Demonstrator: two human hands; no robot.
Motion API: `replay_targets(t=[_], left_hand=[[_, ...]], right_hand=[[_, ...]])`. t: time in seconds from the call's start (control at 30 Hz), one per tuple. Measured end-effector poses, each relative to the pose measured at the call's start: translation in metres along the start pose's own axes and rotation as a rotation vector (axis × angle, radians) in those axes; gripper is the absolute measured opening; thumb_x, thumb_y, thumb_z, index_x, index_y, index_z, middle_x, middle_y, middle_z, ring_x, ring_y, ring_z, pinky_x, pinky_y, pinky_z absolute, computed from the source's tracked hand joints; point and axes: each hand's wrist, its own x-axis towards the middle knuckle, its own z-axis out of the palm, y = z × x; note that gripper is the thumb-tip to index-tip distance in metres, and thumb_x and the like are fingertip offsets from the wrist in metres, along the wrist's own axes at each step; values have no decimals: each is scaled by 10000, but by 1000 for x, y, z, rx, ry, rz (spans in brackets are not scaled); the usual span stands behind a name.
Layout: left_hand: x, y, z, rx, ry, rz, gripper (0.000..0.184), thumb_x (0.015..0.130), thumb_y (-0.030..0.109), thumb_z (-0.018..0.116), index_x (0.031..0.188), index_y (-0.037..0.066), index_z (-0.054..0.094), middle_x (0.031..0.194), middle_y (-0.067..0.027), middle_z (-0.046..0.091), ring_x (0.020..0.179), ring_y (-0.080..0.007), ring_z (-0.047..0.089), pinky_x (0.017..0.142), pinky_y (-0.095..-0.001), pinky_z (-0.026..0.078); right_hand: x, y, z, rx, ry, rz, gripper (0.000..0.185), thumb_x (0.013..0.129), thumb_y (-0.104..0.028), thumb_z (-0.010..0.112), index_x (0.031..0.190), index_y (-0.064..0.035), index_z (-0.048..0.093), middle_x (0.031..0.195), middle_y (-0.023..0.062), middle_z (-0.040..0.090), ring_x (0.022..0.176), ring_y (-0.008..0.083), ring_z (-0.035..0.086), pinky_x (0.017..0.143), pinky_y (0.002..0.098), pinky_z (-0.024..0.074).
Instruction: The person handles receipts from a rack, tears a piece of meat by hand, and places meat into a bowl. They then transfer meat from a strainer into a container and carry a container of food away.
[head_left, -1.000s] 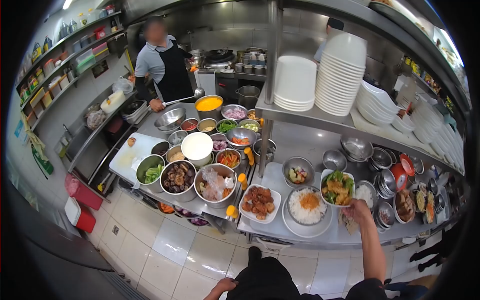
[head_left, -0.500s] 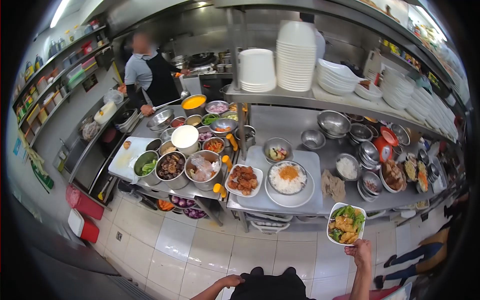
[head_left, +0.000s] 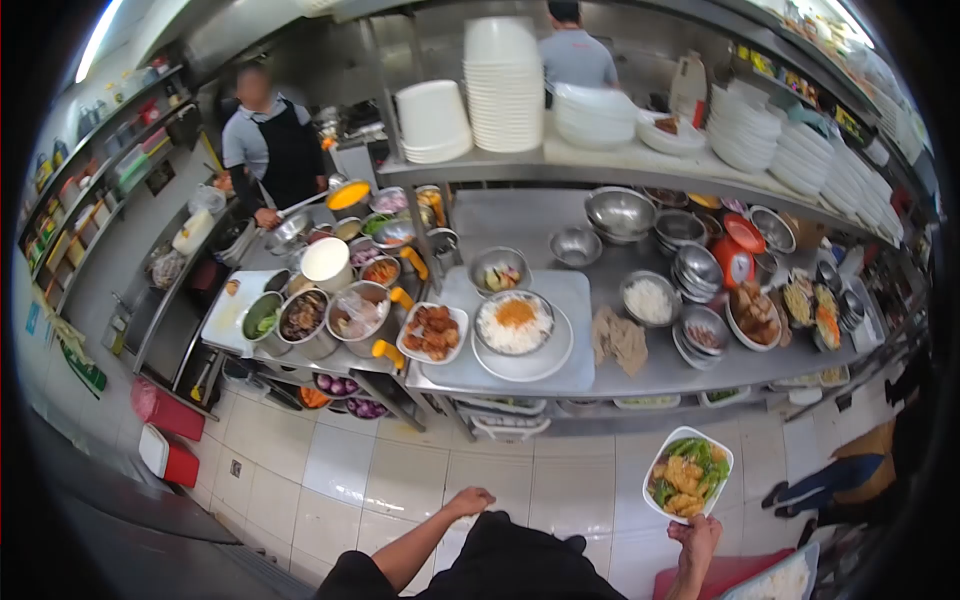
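Observation:
My right hand [head_left: 696, 538] grips the near rim of a white square bowl [head_left: 688, 474] filled with greens and golden fried pieces, held over the floor in front of the counter. My left hand [head_left: 470, 502] hangs near my body at the lower middle, fingers curled together; whether anything small is in it cannot be made out. On the counter beyond are a metal bowl of rice with an orange topping [head_left: 515, 322], set on a white plate, and a white dish of browned fried pieces [head_left: 432, 333]. A crumpled cloth [head_left: 619, 340] lies right of them.
A co-worker [head_left: 268, 145] stands at the back left holding a ladle; another person [head_left: 578, 60] is behind the shelf [head_left: 600, 165]. At the right edge a person's legs [head_left: 830, 483] show. Lower right, a red container [head_left: 700, 575] stands beside a white tub [head_left: 785, 577].
My right hand has carried the white bowl off the counter edge toward me. My left hand has moved forward slightly. The view has shifted right, and the person behind the shelf is more visible.

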Motion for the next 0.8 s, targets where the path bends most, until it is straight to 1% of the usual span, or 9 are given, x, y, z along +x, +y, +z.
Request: replay_targets(t=[0.27, 0.4, 0.47, 0.5, 0.57, 0.67, 0.7, 0.77, 0.8], left_hand=[[-7, 19, 19, 44, -10, -149, 409, 812, 379, 569, 1057, 61, 651, 929, -120, 677, 837, -235, 645, 755, -336, 493], [-13, 19, 23, 56, -88, -238, 361, 778, 327, 585, 1013, 67, 669, 892, -87, 683, 759, -187, 647, 669, -313, 517], [-18, 36, -2, -114, -110, -69, 291, 748, 227, 587, 970, 63, 680, 859, -77, 681, 722, -168, 640, 625, -298, 518], [0, 34, -25, -170, 2, 92, 263, 717, 138, 581, 945, 56, 683, 847, -82, 678, 710, -173, 639, 625, -304, 520], [16, 103, -97, -44, 624, 352, 247, 795, 234, 606, 853, -1, 655, 769, -112, 657, 633, -160, 604, 561, -305, 481], [29, 219, -220, -238, 858, 680, 225, 844, 181, 575, 914, -32, 593, 724, -88, 621, 578, -119, 556, 503, -271, 446], [39, 244, -249, -418, 689, 467, 315, 816, 223, 608, 948, -61, 581, 772, -131, 634, 620, -179, 607, 548, -289, 477], [120, 249, -300, -110, 977, 398, 420, 775, 259, 639, 984, -96, 559, 823, -165, 636, 694, -262, 647, 604, -341, 512], [148, 252, -315, -125, 990, 410, 420, 775, 259, 639, 984, -96, 559, 823, -165, 636, 694, -262, 647, 604, -341, 512]], right_hand=[[5, -6, -15, -49, 29, 20, 246, 787, -111, 453, 869, 103, 539, 615, 150, 597, 453, 178, 583, 423, 257, 505], [6, -5, -14, -8, 55, 20, 221, 759, -88, 444, 838, 97, 534, 605, 150, 592, 447, 182, 581, 423, 251, 503], [8, -5, -14, 10, 76, 25, 218, 756, -87, 443, 840, 95, 528, 601, 150, 590, 446, 183, 580, 423, 251, 503], [8, -4, -16, 10, 99, 37, 218, 760, -92, 447, 849, 92, 522, 602, 150, 589, 449, 185, 581, 423, 253, 504], [7, -6, -23, -3, 114, 43, 218, 764, -97, 452, 858, 89, 516, 602, 151, 588, 452, 186, 583, 423, 254, 504], [11, 1, -31, -7, 104, 16, 200, 774, -95, 462, 858, 81, 505, 625, 158, 590, 455, 192, 578, 411, 271, 492], [11, 4, -32, -12, 95, 13, 200, 774, -95, 462, 858, 81, 505, 625, 158, 590, 455, 192, 578, 411, 271, 492], [15, 5, -30, -3, 147, 17, 259, 794, -100, 455, 930, 119, 476, 688, 198, 595, 446, 200, 562, 440, 293, 488], [14, 8, -35, -57, 108, 50, 291, 829, -137, 480, 1015, 85, 499, 880, 185, 616, 598, 183, 601, 531, 292, 495]])
